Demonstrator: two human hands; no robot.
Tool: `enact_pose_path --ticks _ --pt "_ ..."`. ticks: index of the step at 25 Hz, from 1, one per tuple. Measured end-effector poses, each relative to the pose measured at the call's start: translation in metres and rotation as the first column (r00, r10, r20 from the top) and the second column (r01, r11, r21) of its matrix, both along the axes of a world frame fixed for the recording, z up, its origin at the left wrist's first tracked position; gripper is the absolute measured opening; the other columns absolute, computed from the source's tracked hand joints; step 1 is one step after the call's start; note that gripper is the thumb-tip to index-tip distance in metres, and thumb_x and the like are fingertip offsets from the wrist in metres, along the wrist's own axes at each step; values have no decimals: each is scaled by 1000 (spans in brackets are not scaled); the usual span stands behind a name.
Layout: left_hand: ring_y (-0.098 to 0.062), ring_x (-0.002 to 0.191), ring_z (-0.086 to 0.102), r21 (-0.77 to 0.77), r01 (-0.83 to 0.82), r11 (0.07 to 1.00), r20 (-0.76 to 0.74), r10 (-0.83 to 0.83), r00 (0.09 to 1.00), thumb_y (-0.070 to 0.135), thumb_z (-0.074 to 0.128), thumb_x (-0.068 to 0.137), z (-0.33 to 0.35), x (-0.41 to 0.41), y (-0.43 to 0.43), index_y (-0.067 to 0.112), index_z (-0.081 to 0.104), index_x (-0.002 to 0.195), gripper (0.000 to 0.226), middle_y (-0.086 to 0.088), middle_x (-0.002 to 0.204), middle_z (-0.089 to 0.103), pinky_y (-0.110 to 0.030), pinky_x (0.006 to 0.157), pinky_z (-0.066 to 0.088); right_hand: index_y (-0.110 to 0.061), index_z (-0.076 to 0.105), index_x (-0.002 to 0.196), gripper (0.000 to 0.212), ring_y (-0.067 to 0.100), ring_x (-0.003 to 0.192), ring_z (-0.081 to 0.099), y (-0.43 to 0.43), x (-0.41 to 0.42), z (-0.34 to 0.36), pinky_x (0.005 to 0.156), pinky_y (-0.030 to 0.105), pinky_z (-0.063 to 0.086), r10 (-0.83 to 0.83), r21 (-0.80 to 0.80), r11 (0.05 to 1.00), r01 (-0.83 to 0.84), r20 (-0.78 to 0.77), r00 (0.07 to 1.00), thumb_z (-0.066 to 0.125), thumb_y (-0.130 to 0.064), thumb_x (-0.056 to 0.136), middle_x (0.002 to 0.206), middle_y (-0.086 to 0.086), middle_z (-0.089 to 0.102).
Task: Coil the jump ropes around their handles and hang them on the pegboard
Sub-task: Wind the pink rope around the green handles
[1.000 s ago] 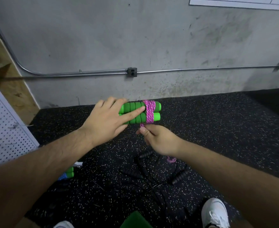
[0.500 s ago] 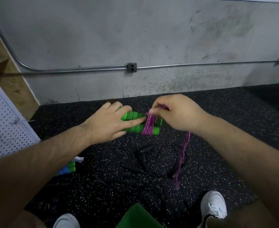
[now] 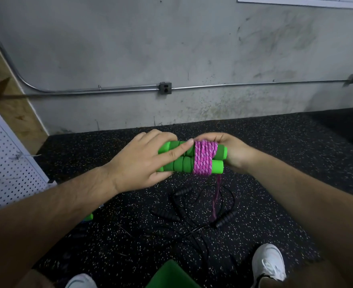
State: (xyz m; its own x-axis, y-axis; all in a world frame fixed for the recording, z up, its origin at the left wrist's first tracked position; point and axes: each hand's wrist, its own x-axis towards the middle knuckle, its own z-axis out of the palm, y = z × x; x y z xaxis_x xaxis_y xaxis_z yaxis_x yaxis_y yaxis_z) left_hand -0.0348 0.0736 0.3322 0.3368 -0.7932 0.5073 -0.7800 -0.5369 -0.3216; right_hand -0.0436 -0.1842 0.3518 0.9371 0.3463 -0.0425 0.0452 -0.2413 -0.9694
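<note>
Two green foam handles (image 3: 178,165) lie side by side in the air, bound by several turns of pink rope (image 3: 204,157). My left hand (image 3: 142,161) grips the handles' left half, its index finger lying straight along them toward the coil. My right hand (image 3: 233,154) holds the right end from behind, fingertips on top of the pink coil. A short loose pink tail (image 3: 216,199) hangs down from the coil. The white pegboard (image 3: 7,163) stands at the left edge.
A black jump rope (image 3: 200,213) with black handles lies tangled on the speckled rubber floor below my hands. Another green handle end (image 3: 89,216) peeks out under my left forearm. White shoes (image 3: 268,262) are at the bottom. A concrete wall with a conduit is ahead.
The right hand carried the pink rope over and round the handles, then came down behind their right end. The coil is thicker and the hanging tail shorter. The bundle rose closer to the camera.
</note>
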Motion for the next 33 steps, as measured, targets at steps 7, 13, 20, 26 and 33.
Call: enact_pose_path --ticks 7,13,20,26,33 --pt "-32 104 58 -28 -238 971 48 239 970 37 81 74 -1 25 4 22 28 156 99 -16 122 58 -47 82 55 -16 69 108 30 8 53 44 41 -24 -35 49 22 38 68 -138 987 -78 -79 995 42 -29 108 68 -4 55" --pt "-33 106 60 95 -277 956 64 272 960 40 84 71 -9 38 12 26 20 157 109 -17 127 58 -47 81 55 -19 67 89 30 3 46 44 38 -47 14 45 23 42 156 -564 826 25 271 950 50 -39 103 62 -6 54" --pt "-26 104 59 171 -15 985 48 6 999 42 86 69 -15 14 -9 12 31 152 104 -11 126 60 -43 79 56 -27 78 93 8 -1 83 64 -8 -15 36 76 20 50 185 -557 824 105 439 879 74 -31 87 84 -15 68" --pt "-25 114 54 -88 8 996 -49 -12 999 40 67 80 5 -6 -20 9 25 156 92 -10 130 57 -43 91 52 -5 72 107 21 0 76 66 -25 -7 22 73 12 51 -1 -182 982 52 271 963 66 3 89 81 -8 72" --pt "-31 108 59 -22 -314 949 71 314 947 43 76 74 -3 15 -18 3 38 152 95 -12 123 59 -44 85 54 -18 66 99 33 3 48 41 43 -40 -38 46 18 36 -28 -320 945 71 137 990 38 -33 108 63 -5 49"
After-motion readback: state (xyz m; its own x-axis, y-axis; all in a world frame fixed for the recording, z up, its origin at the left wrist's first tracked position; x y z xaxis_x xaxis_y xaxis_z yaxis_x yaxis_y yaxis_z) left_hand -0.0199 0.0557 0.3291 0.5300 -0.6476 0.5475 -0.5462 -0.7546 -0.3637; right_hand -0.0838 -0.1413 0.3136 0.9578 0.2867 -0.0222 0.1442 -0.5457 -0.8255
